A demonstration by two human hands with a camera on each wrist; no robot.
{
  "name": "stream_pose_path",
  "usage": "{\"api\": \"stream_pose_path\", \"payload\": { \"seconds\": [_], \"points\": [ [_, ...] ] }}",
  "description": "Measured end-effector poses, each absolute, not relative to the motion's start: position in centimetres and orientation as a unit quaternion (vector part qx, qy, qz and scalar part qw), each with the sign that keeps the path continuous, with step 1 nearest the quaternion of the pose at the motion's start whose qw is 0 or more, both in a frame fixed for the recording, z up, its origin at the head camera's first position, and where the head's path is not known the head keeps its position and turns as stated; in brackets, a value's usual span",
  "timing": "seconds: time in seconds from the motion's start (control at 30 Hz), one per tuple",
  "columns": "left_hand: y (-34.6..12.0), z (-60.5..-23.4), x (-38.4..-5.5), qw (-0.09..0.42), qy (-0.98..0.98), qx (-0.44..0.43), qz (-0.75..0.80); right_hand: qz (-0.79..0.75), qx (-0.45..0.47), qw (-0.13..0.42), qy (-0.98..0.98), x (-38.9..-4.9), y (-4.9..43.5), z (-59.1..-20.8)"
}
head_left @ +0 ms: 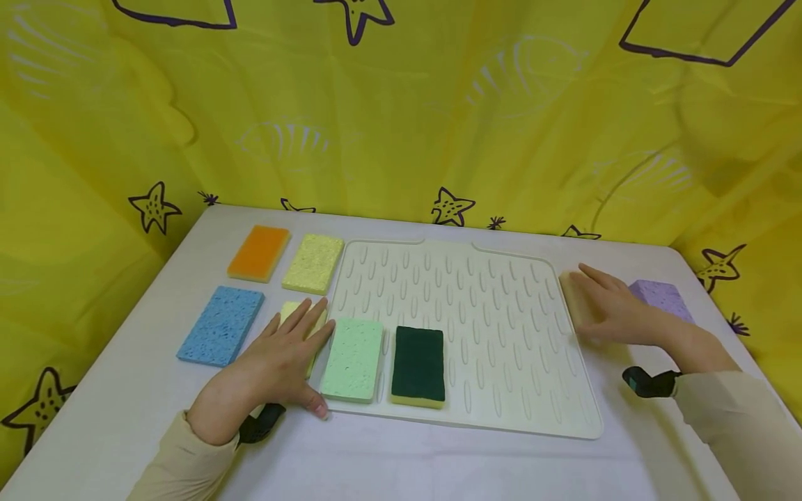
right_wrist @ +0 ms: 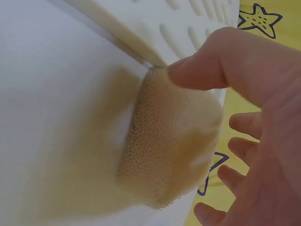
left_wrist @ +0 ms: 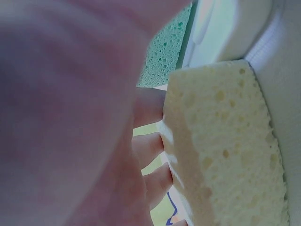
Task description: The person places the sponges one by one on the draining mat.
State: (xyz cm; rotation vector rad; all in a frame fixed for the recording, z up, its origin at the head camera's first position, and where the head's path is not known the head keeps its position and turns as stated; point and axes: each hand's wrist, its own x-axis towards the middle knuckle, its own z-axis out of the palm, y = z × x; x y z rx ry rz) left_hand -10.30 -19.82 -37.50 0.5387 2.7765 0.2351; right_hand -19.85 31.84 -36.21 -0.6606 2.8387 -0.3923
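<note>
A pale yellow sponge (left_wrist: pixel 225 146) lies beneath my left hand (head_left: pixel 272 362), left of a ribbed cream mat (head_left: pixel 495 327). The fingers are spread over it, and in the left wrist view their tips meet its far side. The thumb reaches toward a mint green sponge (head_left: pixel 353 362) on the mat's left edge. Against the mat's right edge is a beige sponge (right_wrist: pixel 164 136), partly covered by my right hand (head_left: pixel 617 306). In the right wrist view the thumb tip overlaps its upper corner, while the other fingers are extended beyond it, apart from its surface.
On the mat, a dark green-topped sponge (head_left: pixel 418 365) lies beside the mint one. Left of the mat are an orange sponge (head_left: pixel 259 252), a speckled yellow sponge (head_left: pixel 312 263) and a blue sponge (head_left: pixel 221 325). A purple sponge (head_left: pixel 661 298) sits behind the right wrist. Yellow curtain (head_left: pixel 401 125) surrounds the white table.
</note>
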Motion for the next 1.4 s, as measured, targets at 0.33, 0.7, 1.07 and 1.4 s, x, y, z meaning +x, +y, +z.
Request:
{"api": "stream_pose_path", "payload": {
  "seconds": [0.33,0.7,1.07,1.4],
  "points": [
    [-19.7,-37.5,-10.4,0.153,0.966,0.191,0.083,-0.131,-0.205,0.153,0.958,-20.9,32.0,-36.3],
    [-19.9,-37.5,-10.4,0.145,0.967,0.196,0.077,-0.072,-0.191,0.157,0.966,-22.1,31.7,-35.8],
    [-20.0,-37.5,-10.4,0.143,0.968,0.193,0.077,-0.014,-0.209,0.120,0.970,-22.8,31.2,-35.8],
    [-19.9,-37.6,-10.4,0.146,0.967,0.194,0.078,-0.063,-0.215,0.149,0.963,-23.0,31.3,-35.9]
  ]
}}
